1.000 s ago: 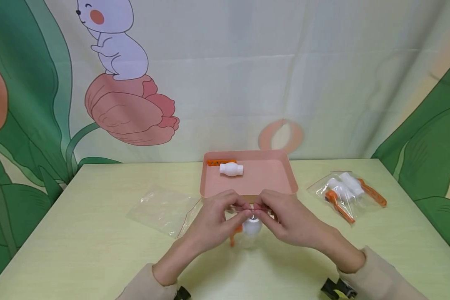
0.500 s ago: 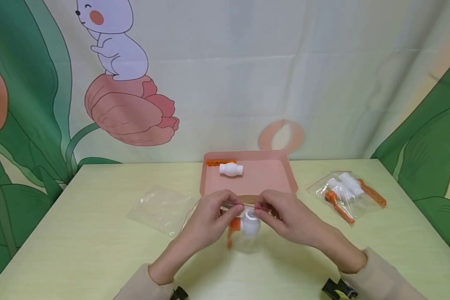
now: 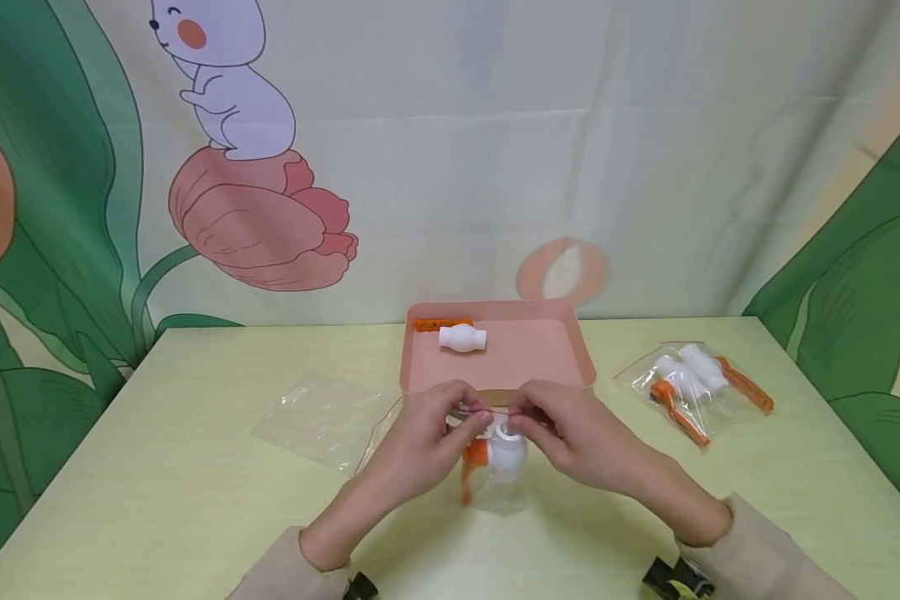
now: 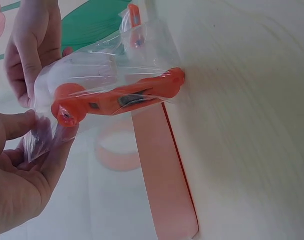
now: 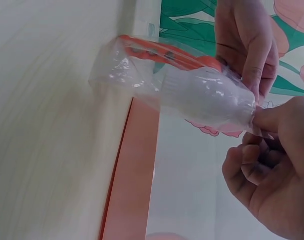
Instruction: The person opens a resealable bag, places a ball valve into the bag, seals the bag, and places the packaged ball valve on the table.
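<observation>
A clear plastic zip bag [image 3: 498,500] hangs above the table between both hands. Inside it are a white rounded plastic fitting [image 5: 207,97] with a round open end and an orange handle [image 4: 129,97], which points down. My left hand [image 3: 438,433] pinches the bag's red-lined top edge between thumb and fingers. On the other side of the opening, my right hand [image 3: 581,437] pinches the same edge, its other fingers curled in the right wrist view. The two hands are a small gap apart, with the fitting's open end just below them.
Behind the hands stands a pink tray [image 3: 528,358] holding a white fitting [image 3: 462,338] and an orange handle [image 3: 442,325]. A flat clear bag [image 3: 322,421] lies at left. Another filled bag [image 3: 693,383] lies at right. A printed curtain [image 3: 450,167] hangs behind.
The left hand has shifted slightly left, widening the gap between the hands. The bag's contents swung a little, and the fitting's open end and the orange part show more clearly.
</observation>
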`<state>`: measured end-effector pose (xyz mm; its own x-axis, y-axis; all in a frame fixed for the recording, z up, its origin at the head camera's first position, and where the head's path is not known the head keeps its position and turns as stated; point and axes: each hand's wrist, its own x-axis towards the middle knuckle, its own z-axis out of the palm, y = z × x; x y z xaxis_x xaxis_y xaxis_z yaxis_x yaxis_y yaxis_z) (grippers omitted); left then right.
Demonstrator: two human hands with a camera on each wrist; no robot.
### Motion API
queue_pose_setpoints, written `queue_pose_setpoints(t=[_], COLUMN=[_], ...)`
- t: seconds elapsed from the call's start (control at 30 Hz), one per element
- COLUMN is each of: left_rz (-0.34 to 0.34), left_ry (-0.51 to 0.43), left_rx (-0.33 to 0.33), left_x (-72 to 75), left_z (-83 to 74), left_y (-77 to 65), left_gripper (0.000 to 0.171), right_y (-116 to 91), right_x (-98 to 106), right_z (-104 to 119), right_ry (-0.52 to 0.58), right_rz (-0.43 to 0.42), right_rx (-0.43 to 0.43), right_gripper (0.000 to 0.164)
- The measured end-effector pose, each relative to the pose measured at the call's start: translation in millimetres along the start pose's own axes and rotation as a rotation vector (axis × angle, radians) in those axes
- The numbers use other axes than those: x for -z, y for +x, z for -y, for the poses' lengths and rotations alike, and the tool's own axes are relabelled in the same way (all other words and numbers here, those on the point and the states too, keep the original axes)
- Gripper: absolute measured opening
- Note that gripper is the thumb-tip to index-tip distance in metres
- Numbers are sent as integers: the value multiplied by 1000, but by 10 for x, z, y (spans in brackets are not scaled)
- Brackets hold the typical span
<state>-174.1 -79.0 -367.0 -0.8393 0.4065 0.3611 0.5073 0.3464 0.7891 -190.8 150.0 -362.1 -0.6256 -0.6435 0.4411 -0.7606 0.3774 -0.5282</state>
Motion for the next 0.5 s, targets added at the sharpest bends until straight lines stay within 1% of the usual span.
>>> queue_pose_setpoints(t=[0.1, 0.17, 0.33, 0.43, 0.5], left_rz=[-2, -1, -17, -38, -44], left_ry=[-10, -34, -78, -86, -120], left_rx=[7, 15, 33, 42, 56], left_x=[0, -3, -1, 4, 6], left_z=[-7, -2, 10, 17, 23], left_y=[3, 5, 13, 16, 15], left_gripper=[4, 3, 4, 4, 3], right_y=[-3, -7, -44, -71, -78], right_x=[5, 14, 31, 13, -10], right_z=[-9, -14, -30, -48, -60], right_ry=[54, 60, 103, 146, 163], right_rz=[-26, -52, -114, -146, -159], right_rx=[-27, -41, -155, -218, -240], right_gripper=[11, 10, 19, 20, 18])
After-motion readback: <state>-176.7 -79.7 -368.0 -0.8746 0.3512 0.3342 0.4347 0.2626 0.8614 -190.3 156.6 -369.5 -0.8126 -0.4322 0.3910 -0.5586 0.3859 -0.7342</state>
